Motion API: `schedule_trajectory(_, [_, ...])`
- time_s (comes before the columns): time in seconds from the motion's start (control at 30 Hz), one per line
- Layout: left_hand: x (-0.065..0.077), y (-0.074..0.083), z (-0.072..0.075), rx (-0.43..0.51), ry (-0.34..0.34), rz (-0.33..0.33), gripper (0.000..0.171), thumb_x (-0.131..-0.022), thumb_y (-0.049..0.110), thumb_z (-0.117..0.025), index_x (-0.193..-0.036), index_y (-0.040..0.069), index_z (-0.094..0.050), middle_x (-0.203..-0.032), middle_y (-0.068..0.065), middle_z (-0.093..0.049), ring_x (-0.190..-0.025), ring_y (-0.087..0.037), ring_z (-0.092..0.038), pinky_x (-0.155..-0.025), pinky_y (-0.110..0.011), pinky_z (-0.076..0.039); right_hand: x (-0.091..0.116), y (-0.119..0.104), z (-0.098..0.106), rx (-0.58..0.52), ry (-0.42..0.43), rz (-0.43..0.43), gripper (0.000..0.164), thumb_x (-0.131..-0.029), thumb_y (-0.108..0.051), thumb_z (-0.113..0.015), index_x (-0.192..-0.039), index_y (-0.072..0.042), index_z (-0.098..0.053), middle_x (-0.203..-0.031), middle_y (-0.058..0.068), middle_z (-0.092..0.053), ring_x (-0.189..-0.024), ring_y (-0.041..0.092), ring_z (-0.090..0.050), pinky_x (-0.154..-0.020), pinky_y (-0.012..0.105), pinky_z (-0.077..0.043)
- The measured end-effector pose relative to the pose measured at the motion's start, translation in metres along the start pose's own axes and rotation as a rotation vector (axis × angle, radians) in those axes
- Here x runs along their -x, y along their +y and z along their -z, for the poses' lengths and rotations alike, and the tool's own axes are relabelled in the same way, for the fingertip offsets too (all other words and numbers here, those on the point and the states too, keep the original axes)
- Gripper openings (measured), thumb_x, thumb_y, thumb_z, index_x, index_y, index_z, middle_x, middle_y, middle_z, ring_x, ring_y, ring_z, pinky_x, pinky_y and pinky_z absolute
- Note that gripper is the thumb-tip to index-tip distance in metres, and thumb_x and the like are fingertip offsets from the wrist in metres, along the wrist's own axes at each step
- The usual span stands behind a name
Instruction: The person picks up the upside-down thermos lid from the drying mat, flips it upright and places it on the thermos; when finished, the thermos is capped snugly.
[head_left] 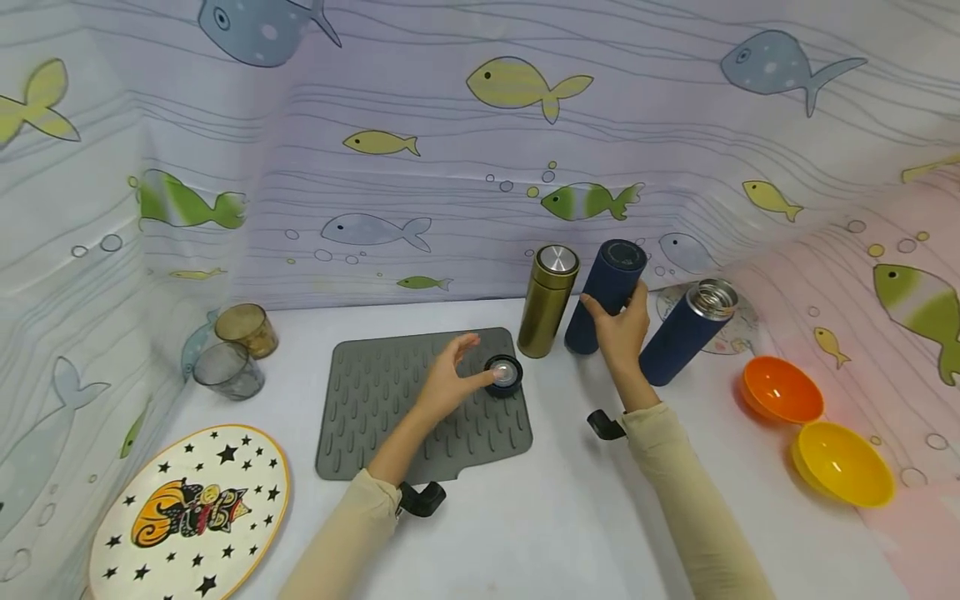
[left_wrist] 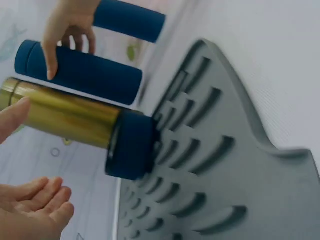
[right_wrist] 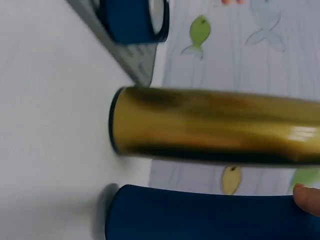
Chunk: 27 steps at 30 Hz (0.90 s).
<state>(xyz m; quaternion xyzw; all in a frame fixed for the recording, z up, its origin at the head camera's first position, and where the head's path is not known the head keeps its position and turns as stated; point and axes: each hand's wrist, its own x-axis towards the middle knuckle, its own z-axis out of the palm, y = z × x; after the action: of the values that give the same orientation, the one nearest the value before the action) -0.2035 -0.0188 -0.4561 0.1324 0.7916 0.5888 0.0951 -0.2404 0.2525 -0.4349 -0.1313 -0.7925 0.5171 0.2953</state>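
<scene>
The left hand (head_left: pixel 447 385) reaches over the mat (head_left: pixel 386 408), its fingers loosely bent, released and holding nothing, the thumb well apart from them. The cap (head_left: pixel 510 375), dark blue, stands on the right part of the mat, just beyond this hand; from the head the thumb overlaps it, yet the left wrist view shows the hand clear of it.

The right hand (head_left: pixel 624 332) grasps the lidded bottle (head_left: pixel 609 282), blue and upright, with the thumb on its left side and the fingers round its right. The gold bottle (head_left: pixel 547 308) stands just left of it, near the mat's far right corner, its lid on. On the right is the open bottle (head_left: pixel 681 337), also blue, its steel mouth bare; a round plate (head_left: pixel 738 323) lies partly hidden behind it.

Nearer on the right, the orange bowl (head_left: pixel 782 389) touches or nearly touches the yellow bowl (head_left: pixel 842 464). At the far left are a brown cup (head_left: pixel 247 331) and a grey cup (head_left: pixel 229 372). The oval plate (head_left: pixel 191 517) lies at the near left, bearing stars and a cat.
</scene>
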Motion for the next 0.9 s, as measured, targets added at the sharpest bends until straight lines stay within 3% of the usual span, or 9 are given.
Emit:
schedule_trajectory(0.17, [-0.006,-0.010,-0.013,-0.176,-0.045,0.034,0.088,-0.081,0.031,-0.082,-0.151,0.004,-0.036,-0.152,-0.017,-0.041,-0.143,-0.036,-0.037,-0.114,-0.056,-0.033,-0.005,0.014,-0.001,0.032,0.009,-0.041,0.074,-0.082,-0.019,-0.082,-0.143,-0.005,-0.042,-0.134,0.018,-0.057,-0.123,0.037,-0.057,-0.105,0.050,-0.044])
schedule_trajectory(0.37, [-0.023,-0.018,-0.030,-0.310,-0.127,-0.020,0.097,-0.076,0.026,-0.087,-0.151,-0.001,-0.032,-0.151,-0.022,-0.039,-0.141,-0.039,-0.038,-0.113,-0.055,-0.035,-0.006,0.015,0.001,0.030,-0.045,-0.040,0.076,-0.084,-0.021,-0.081,-0.146,-0.008,-0.038,-0.138,0.017,-0.055,-0.126,0.038,-0.055,-0.106,0.051,-0.044])
schedule_trajectory(0.53, [-0.031,-0.027,-0.040,-0.425,-0.152,-0.045,0.091,-0.076,0.019,-0.087,-0.148,-0.005,-0.036,-0.149,-0.024,-0.042,-0.142,-0.040,-0.036,-0.116,-0.051,-0.033,0.005,0.008,0.009,0.053,-0.126,-0.103,0.093,-0.084,-0.022,-0.080,-0.154,-0.007,-0.020,-0.152,0.024,-0.037,-0.138,0.042,-0.042,-0.114,0.052,-0.036])
schedule_trajectory(0.63, [-0.031,-0.033,-0.040,-0.444,-0.117,-0.076,0.082,-0.075,0.013,-0.087,-0.142,-0.006,-0.043,-0.141,-0.023,-0.050,-0.135,-0.039,-0.045,-0.112,-0.050,-0.038,0.021,0.001,0.016,0.040,-0.141,-0.151,0.098,-0.085,-0.023,-0.079,-0.156,-0.005,-0.013,-0.155,0.026,-0.026,-0.142,0.042,-0.034,-0.116,0.052,-0.033])
schedule_trajectory(0.73, [-0.026,-0.033,-0.036,-0.412,-0.079,-0.126,0.076,-0.073,0.010,-0.087,-0.137,-0.005,-0.049,-0.131,-0.020,-0.056,-0.123,-0.036,-0.055,-0.105,-0.050,-0.044,0.042,-0.005,0.022,0.027,-0.165,-0.170,0.093,-0.087,-0.022,-0.077,-0.155,-0.003,-0.017,-0.153,0.025,-0.028,-0.140,0.040,-0.038,-0.112,0.053,-0.037])
schedule_trajectory(0.8, [-0.020,-0.027,-0.032,-0.396,-0.068,-0.137,0.075,-0.073,0.011,-0.087,-0.136,-0.003,-0.050,-0.130,-0.018,-0.056,-0.122,-0.034,-0.056,-0.104,-0.050,-0.045,0.056,-0.010,0.026,-0.001,-0.231,-0.191,0.086,-0.088,-0.021,-0.076,-0.153,-0.003,-0.023,-0.150,0.024,-0.033,-0.137,0.037,-0.042,-0.109,0.052,-0.041])
schedule_trajectory(0.9, [-0.008,-0.014,-0.027,-0.367,-0.063,-0.153,0.074,-0.074,0.014,-0.087,-0.137,0.002,-0.050,-0.130,-0.013,-0.056,-0.121,-0.032,-0.056,-0.102,-0.051,-0.046,0.073,-0.016,0.031,-0.012,-0.406,-0.243,0.073,-0.091,-0.025,-0.073,-0.149,-0.004,-0.034,-0.145,0.021,-0.044,-0.131,0.035,-0.050,-0.105,0.050,-0.046])
